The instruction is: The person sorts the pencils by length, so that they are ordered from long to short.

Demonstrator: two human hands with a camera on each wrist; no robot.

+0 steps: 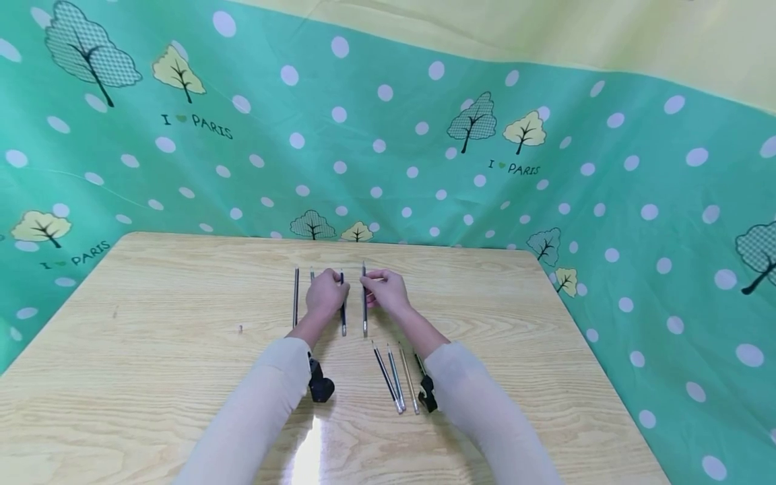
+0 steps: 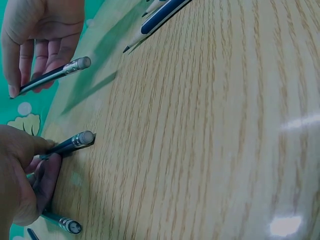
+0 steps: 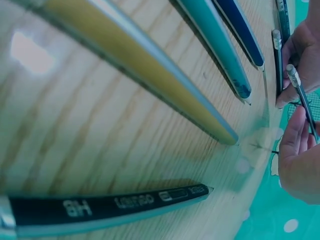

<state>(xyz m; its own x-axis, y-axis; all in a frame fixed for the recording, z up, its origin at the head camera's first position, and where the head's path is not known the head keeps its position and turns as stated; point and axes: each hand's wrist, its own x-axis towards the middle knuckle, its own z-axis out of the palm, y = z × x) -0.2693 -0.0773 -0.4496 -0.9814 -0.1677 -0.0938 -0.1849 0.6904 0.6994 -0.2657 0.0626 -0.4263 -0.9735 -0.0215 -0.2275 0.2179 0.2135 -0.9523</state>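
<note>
My left hand (image 1: 326, 293) pinches a dark pencil (image 1: 343, 323) that lies on the table, its eraser end towards me. To the right, my right hand (image 1: 388, 291) holds another dark pencil (image 1: 365, 316) between thumb and fingers. In the left wrist view this black pencil (image 2: 55, 74) is raised off the wood, with its shadow below. A green pencil (image 2: 61, 221) lies partly hidden under my left hand. Further left is a dark pencil (image 1: 296, 296), roughly parallel to the others.
Nearer me, between my forearms, lie several pencils: a blue-and-white one (image 1: 384, 374), a teal one (image 1: 395, 377), a yellow one (image 1: 408, 377) and a black one (image 3: 115, 207) partly behind my right sleeve. A tiny piece (image 1: 240, 329) sits on the wooden table (image 1: 151, 377) to the left.
</note>
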